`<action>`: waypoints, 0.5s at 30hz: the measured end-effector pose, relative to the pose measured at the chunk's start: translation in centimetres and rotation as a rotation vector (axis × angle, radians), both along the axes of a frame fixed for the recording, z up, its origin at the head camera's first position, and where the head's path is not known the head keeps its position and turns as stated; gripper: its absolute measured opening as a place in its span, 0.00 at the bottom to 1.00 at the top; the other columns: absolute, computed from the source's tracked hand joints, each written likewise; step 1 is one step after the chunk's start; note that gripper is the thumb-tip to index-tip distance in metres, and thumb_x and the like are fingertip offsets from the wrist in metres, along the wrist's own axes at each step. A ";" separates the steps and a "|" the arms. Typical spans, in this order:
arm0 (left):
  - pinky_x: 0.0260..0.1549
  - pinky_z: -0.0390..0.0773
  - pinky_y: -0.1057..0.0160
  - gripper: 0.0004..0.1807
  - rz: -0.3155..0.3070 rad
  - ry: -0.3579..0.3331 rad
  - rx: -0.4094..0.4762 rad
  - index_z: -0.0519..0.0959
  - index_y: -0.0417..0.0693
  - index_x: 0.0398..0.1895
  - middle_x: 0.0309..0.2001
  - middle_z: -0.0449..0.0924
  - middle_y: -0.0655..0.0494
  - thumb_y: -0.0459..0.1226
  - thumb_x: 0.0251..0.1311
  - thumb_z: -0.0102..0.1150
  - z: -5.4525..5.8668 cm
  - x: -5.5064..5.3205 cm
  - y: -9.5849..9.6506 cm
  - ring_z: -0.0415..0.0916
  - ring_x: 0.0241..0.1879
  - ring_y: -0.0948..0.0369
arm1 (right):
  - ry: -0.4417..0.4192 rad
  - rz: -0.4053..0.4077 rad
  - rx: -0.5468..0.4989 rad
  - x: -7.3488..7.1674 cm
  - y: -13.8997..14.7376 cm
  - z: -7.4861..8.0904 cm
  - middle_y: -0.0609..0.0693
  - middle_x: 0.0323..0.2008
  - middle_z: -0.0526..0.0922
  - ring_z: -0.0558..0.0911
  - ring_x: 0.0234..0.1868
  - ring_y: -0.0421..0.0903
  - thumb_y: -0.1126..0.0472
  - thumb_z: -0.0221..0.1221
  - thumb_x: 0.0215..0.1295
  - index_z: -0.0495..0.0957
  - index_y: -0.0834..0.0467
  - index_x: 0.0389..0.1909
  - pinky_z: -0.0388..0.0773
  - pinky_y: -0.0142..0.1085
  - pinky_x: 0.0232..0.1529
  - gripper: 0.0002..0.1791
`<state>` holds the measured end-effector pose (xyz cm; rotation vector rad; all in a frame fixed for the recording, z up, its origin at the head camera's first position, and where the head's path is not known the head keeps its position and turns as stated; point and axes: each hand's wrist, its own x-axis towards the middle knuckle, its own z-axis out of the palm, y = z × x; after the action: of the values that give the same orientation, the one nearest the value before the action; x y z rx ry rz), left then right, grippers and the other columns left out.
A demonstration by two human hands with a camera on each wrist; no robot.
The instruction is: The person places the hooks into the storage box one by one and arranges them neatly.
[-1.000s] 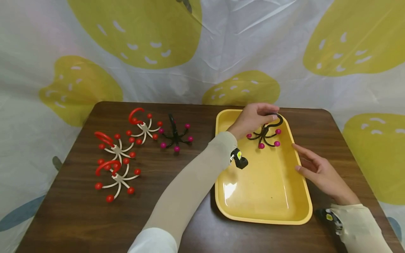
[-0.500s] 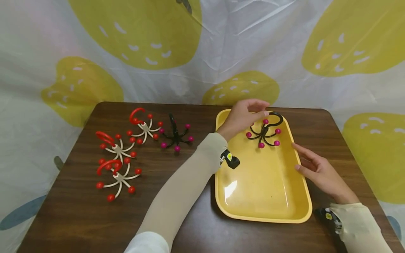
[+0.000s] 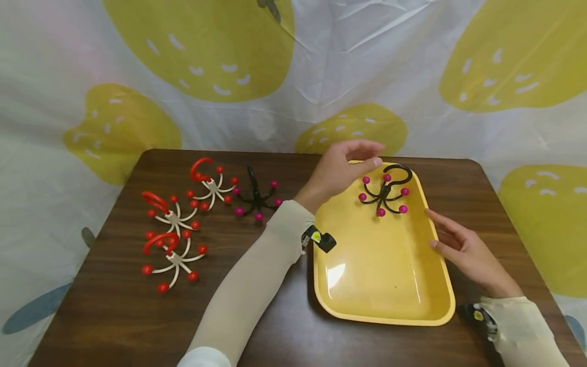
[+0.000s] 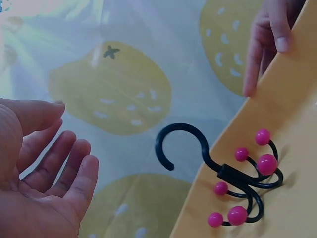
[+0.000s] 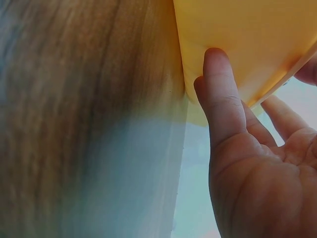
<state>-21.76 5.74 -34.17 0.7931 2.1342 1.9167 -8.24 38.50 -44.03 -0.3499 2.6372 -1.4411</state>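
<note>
A black swivel hook hanger (image 3: 384,191), its curved arms tipped with pink balls, stands in the far part of the yellow tray (image 3: 382,320), hook end up. My left hand (image 3: 334,169) is over the tray's far left corner, empty, with fingers loosely bent and apart from the hook. In the left wrist view a gap shows between the left hand (image 4: 44,168) and the hanger (image 4: 233,176). My right hand (image 3: 468,255) touches the tray's right side. Its fingers (image 5: 225,99) lie nearly straight against the outer wall, with the thumb near the rim.
Left of the tray, a second black hanger (image 3: 257,196) with pink balls stands on the brown table (image 3: 91,316). Farther left are three white hangers with red hooks and red balls: one at the back (image 3: 213,187), one midway (image 3: 173,218), one nearest (image 3: 176,258). A lemon-patterned curtain (image 3: 257,127) hangs behind.
My left hand has let go of the black hanger and drawn back to the left. The hanger stays in the tray. The right hand stays at the tray's side.
</note>
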 end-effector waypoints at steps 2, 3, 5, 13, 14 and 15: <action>0.51 0.85 0.69 0.16 0.001 0.011 0.019 0.86 0.48 0.59 0.57 0.88 0.55 0.38 0.70 0.69 0.4 0.5 -0.5 0.83 0.54 0.66 | 0.007 0.000 -0.005 0.0 0.1 -0.1 0.49 0.79 0.66 0.73 0.63 0.18 0.66 0.59 0.78 0.58 0.54 0.84 0.80 0.19 0.53 0.38; 0.51 0.85 0.69 0.16 0.002 0.022 0.033 0.86 0.47 0.58 0.56 0.88 0.54 0.38 0.70 0.69 0.6 0.7 -0.8 0.84 0.54 0.65 | 0.011 0.000 -0.009 0.0 0.1 -0.1 0.48 0.78 0.67 0.73 0.63 0.18 0.67 0.59 0.78 0.58 0.55 0.84 0.80 0.19 0.53 0.38; 0.52 0.85 0.67 0.16 -0.001 0.047 0.059 0.86 0.44 0.58 0.57 0.88 0.52 0.37 0.69 0.69 1.0 1.1 -1.4 0.84 0.54 0.64 | 0.018 0.002 -0.017 0.1 0.2 -0.1 0.46 0.78 0.68 0.74 0.63 0.18 0.68 0.59 0.77 0.58 0.56 0.84 0.80 0.20 0.52 0.38; 0.56 0.85 0.62 0.17 0.006 0.038 0.166 0.84 0.37 0.58 0.58 0.87 0.44 0.31 0.68 0.69 2.0 2.2 -4.7 0.86 0.54 0.60 | 0.029 0.000 -0.028 0.1 0.3 -0.1 0.37 0.75 0.69 0.74 0.63 0.19 0.69 0.59 0.77 0.58 0.56 0.83 0.81 0.20 0.52 0.38; 0.56 0.85 0.61 0.17 0.010 0.032 0.181 0.84 0.36 0.58 0.57 0.87 0.42 0.30 0.67 0.69 2.0 2.4 -5.1 0.87 0.53 0.58 | 0.029 -0.001 -0.029 0.2 0.3 0.0 0.36 0.75 0.68 0.74 0.63 0.19 0.69 0.59 0.77 0.59 0.56 0.83 0.81 0.20 0.52 0.38; 0.55 0.86 0.60 0.17 0.016 0.028 0.191 0.83 0.36 0.58 0.57 0.87 0.42 0.29 0.67 0.68 2.0 2.5 -5.6 0.87 0.52 0.57 | 0.030 0.000 -0.030 0.2 0.3 0.0 0.35 0.75 0.68 0.74 0.63 0.19 0.69 0.59 0.77 0.59 0.56 0.83 0.81 0.20 0.52 0.37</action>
<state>-19.22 0.18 -32.16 0.8434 1.9999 2.1545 -8.07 38.81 -44.05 -0.3770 2.6412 -1.4889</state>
